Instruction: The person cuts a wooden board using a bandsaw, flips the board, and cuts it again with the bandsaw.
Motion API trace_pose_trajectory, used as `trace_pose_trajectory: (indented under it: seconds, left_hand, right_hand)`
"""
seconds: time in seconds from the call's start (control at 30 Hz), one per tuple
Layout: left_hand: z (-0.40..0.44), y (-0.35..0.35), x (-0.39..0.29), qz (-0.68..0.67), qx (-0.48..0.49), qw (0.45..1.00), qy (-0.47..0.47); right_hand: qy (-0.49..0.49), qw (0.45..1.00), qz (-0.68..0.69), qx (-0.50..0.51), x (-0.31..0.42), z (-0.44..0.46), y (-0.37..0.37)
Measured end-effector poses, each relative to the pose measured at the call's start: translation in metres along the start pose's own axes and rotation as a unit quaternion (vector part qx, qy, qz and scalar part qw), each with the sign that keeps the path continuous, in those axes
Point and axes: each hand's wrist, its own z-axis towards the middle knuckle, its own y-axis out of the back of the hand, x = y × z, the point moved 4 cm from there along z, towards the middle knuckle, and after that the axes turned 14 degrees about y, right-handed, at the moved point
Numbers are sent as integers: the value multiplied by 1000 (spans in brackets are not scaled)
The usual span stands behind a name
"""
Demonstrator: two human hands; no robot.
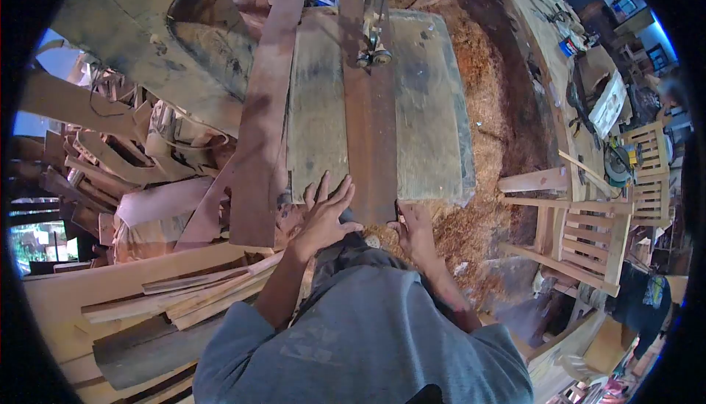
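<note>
A long reddish-brown wooden board (371,132) lies lengthwise on the pale, worn table (430,110) of a band saw. The saw's blade guide (373,56) with small round rollers hangs over the board's far part. My left hand (327,213) is spread at the board's near left edge, its fingertips by the edge and its thumb stretched toward the near end. At the near right corner, my right hand (415,231) has its fingers curled against the board, thumb side inward. The fingers' undersides are hidden.
A wide brown plank (266,124) lies left of the table, beside the saw's large body (140,22). Sawdust (482,102) covers the floor at right. Wooden chair frames (585,238), a long workbench (540,14) and stacked offcuts (213,290) stand around.
</note>
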Motion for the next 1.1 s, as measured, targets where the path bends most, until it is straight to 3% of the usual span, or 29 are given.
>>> trace_pose_trajectory:
  seconds: [0.73,0.9,1.1]
  left_hand:
    - [11,4,0,-24,12,1000,13]
    - [15,-1,4,-27,20,999,23]
    - [17,1,3,-41,29,998,39]
  right_hand:
    - [5,1000,0,-11,1,16,8]
    - [-18,999,9,28,-4,16,6]
    - [1,1000,-17,-5,3,24,12]
